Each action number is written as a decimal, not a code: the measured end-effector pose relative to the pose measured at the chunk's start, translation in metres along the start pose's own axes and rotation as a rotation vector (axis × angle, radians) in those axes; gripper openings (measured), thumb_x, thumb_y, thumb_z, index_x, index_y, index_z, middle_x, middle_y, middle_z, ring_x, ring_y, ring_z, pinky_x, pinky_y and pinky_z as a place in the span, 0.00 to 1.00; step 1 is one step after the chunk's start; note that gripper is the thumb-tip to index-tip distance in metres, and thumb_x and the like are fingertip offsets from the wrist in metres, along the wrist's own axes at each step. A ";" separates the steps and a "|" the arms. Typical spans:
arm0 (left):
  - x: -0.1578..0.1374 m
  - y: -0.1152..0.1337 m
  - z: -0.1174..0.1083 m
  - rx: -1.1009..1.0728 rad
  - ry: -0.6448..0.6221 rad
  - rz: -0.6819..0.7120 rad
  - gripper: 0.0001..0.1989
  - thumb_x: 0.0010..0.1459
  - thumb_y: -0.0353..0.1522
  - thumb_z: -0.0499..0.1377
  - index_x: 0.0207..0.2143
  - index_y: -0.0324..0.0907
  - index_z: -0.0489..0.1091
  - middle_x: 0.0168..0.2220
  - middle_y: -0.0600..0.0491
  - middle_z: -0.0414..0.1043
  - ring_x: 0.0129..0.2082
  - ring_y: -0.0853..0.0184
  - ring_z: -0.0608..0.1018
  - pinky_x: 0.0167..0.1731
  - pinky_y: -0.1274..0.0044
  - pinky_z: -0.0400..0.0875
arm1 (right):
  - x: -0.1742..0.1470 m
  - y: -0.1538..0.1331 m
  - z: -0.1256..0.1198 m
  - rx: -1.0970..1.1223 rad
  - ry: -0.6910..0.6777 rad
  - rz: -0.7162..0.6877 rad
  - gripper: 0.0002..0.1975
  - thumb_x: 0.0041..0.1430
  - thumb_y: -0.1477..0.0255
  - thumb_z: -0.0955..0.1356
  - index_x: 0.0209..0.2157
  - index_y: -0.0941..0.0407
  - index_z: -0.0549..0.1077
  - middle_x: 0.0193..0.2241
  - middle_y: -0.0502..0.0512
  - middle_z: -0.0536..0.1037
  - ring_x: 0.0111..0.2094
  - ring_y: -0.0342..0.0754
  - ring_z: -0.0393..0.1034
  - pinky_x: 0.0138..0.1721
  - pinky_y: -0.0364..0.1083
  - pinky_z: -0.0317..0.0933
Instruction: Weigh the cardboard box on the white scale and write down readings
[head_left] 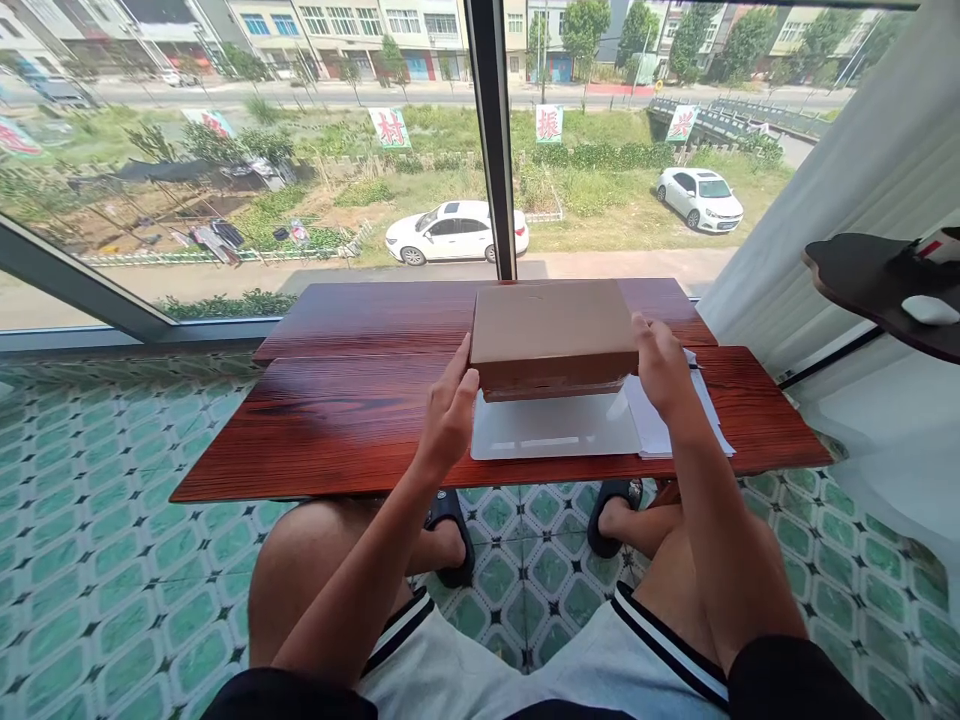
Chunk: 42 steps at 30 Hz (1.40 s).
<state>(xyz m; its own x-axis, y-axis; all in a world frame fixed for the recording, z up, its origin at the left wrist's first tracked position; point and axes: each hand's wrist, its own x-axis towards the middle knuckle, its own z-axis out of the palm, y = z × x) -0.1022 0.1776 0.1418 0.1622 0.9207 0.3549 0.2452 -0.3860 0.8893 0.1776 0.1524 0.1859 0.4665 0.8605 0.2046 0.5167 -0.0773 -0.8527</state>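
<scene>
A brown cardboard box [553,325] is held level between my two hands, over the far part of a silver-white flat panel [555,430] that looks like a closed laptop. My left hand [452,410] presses on the box's left side, thumb toward me. On the opposite side my right hand [661,368] grips the right end, its thumb near the top edge. Clear tape shows along the lower front of the box. White paper sheets [654,425] lie beside the panel, partly hidden by my right hand and forearm.
The dark red wooden table [330,430] stands before my knees against large windows. A small dark shelf [862,270] with a white rounded item [930,310] juts in at right, near a white curtain [795,190]. Green patterned tiles [112,560] cover the floor.
</scene>
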 end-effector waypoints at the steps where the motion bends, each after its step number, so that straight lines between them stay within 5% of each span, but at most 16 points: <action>1: 0.000 -0.001 0.002 -0.050 -0.020 -0.010 0.32 0.69 0.47 0.48 0.71 0.47 0.57 0.71 0.52 0.59 0.66 0.55 0.68 0.63 0.63 0.67 | 0.001 0.002 -0.002 -0.015 0.007 0.015 0.33 0.62 0.40 0.57 0.43 0.53 0.74 0.43 0.60 0.79 0.47 0.59 0.70 0.47 0.53 0.58; 9: 0.000 0.002 0.017 -0.249 -0.114 -0.085 0.36 0.66 0.49 0.52 0.70 0.43 0.58 0.71 0.49 0.59 0.69 0.51 0.64 0.62 0.61 0.69 | 0.004 0.018 -0.013 -0.105 0.001 0.078 0.36 0.59 0.36 0.55 0.41 0.54 0.71 0.43 0.62 0.78 0.47 0.61 0.70 0.48 0.55 0.59; 24: -0.001 -0.010 0.018 -0.162 -0.109 -0.048 0.33 0.67 0.49 0.51 0.69 0.44 0.60 0.70 0.50 0.60 0.69 0.52 0.64 0.68 0.59 0.59 | 0.005 0.031 -0.007 -0.136 0.006 0.075 0.33 0.58 0.37 0.56 0.39 0.52 0.69 0.41 0.63 0.78 0.46 0.62 0.69 0.50 0.59 0.60; 42: -0.004 -0.013 0.019 -0.144 -0.124 -0.064 0.33 0.67 0.50 0.50 0.69 0.47 0.61 0.70 0.50 0.61 0.68 0.53 0.66 0.66 0.61 0.62 | 0.006 0.030 -0.008 -0.246 -0.007 0.072 0.33 0.54 0.36 0.58 0.38 0.52 0.65 0.42 0.65 0.77 0.44 0.62 0.71 0.48 0.59 0.62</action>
<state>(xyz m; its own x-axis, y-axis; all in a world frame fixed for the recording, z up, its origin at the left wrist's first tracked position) -0.0876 0.1776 0.1236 0.2688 0.9257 0.2660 0.1210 -0.3064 0.9442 0.2015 0.1513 0.1659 0.5036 0.8519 0.1434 0.6420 -0.2580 -0.7220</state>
